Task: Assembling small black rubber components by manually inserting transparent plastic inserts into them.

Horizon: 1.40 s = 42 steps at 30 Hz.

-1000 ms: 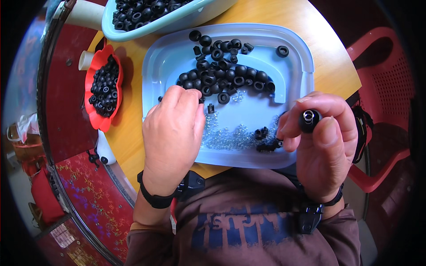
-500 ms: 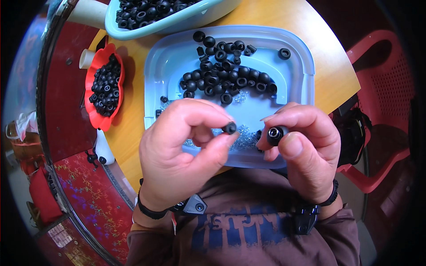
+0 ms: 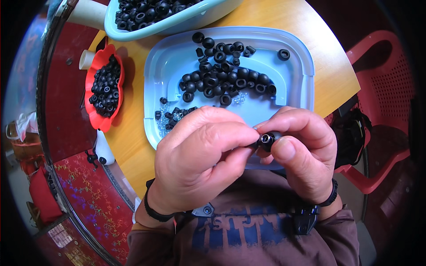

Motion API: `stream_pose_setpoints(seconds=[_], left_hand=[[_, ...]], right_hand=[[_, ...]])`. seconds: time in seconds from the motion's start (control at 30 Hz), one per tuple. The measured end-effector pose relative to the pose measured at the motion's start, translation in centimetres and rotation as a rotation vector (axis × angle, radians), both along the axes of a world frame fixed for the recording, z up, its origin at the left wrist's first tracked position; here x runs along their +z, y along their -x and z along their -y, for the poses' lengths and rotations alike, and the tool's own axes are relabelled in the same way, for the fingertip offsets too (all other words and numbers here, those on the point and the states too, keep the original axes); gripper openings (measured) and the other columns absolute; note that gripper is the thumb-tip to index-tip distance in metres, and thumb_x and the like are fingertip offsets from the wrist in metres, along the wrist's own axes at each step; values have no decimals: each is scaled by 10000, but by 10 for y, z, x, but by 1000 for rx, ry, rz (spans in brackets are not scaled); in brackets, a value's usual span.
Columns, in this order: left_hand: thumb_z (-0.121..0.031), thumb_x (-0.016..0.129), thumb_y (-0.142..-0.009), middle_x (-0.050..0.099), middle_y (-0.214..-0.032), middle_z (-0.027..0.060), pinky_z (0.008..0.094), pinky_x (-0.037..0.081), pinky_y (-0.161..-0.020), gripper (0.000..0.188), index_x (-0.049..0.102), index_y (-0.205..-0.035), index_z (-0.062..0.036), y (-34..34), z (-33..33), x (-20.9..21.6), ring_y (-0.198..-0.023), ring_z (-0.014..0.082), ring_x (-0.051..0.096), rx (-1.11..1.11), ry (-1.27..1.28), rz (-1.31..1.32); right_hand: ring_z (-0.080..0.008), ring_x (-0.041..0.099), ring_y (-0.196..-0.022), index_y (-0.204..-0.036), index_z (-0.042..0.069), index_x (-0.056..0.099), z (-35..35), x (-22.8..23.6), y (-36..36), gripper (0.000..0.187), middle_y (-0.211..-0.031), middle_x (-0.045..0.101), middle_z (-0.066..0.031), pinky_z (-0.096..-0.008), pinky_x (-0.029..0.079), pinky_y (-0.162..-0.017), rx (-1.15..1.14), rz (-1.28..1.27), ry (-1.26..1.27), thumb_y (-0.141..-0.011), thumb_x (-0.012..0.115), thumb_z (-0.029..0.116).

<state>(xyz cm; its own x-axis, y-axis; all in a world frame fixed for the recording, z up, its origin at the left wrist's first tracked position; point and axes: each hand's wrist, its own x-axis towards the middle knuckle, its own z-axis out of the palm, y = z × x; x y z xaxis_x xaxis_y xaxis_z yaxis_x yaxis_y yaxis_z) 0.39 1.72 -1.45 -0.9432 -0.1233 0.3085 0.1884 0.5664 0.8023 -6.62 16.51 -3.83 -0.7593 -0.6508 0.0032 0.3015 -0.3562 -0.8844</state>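
Observation:
My right hand (image 3: pixel 304 153) is closed, holding a black cord-lock shell (image 3: pixel 267 138) between thumb and fingers, with a shiny metal ring showing in its opening. My left hand (image 3: pixel 204 155) pinches a small black plug (image 3: pixel 256 142) right beside that shell; the fingertips hide most of it, and I cannot tell whether the two parts touch. Beneath my hands lies a light blue tray (image 3: pixel 306 88). Round black shells (image 3: pixel 222 75) are heaped in its far half. Smaller black plugs (image 3: pixel 171 116) and glittery, spring-like pieces (image 3: pixel 163 111) lie at its near left.
A pale blue basin (image 3: pixel 191 24) full of black shells stands behind the tray. To the left is a red scalloped dish (image 3: pixel 116 95) of small black plugs. Everything rests on a wooden table (image 3: pixel 328 53). A red plastic chair (image 3: pixel 381 88) stands at the right.
My left hand has moved right with the plug, up against the shell. My right hand has shifted slightly left. Small black plugs at the tray's near left have come into sight.

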Motion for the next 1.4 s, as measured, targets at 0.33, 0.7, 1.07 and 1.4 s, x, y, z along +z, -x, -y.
stream_pose_setpoints(seconds=[0.33, 0.7, 1.07, 1.4], left_hand=[[43, 589, -720, 533, -908, 107, 199, 415, -616, 194, 598, -908, 0, -10, 6, 0, -724, 110, 509, 3, -328, 65], [5, 549, -759, 519, -942, 100, 179, 385, -586, 223, 602, -976, 15, -8, -2, 10, -674, 82, 477, 62, -268, 140], [1, 578, -742, 552, -926, 103, 236, 408, -734, 222, 623, -960, 18, -4, -2, 11, -840, 151, 514, 66, -142, 56], [48, 586, -706, 572, -868, 104, 239, 423, -664, 260, 633, -959, 8, -3, -4, 8, -774, 167, 534, 79, 141, -88]], right_hand=[[-112, 560, -683, -984, -37, 573, 1, 1, -3, 265, -826, 567, -89, -208, 455, -602, 34, 91, -3, -842, 592, 186], [-118, 568, -717, -999, -27, 568, 0, 4, -3, 240, -859, 562, -81, -211, 468, -620, 47, 163, 30, -842, 594, 151], [-120, 565, -727, -1007, -24, 573, -2, 3, -1, 222, -895, 577, -91, -222, 466, -645, 73, 131, 10, -836, 598, 116], [-123, 572, -733, -1005, -22, 574, -2, 3, -1, 210, -903, 580, -91, -219, 470, -640, 66, 142, 21, -834, 597, 98]])
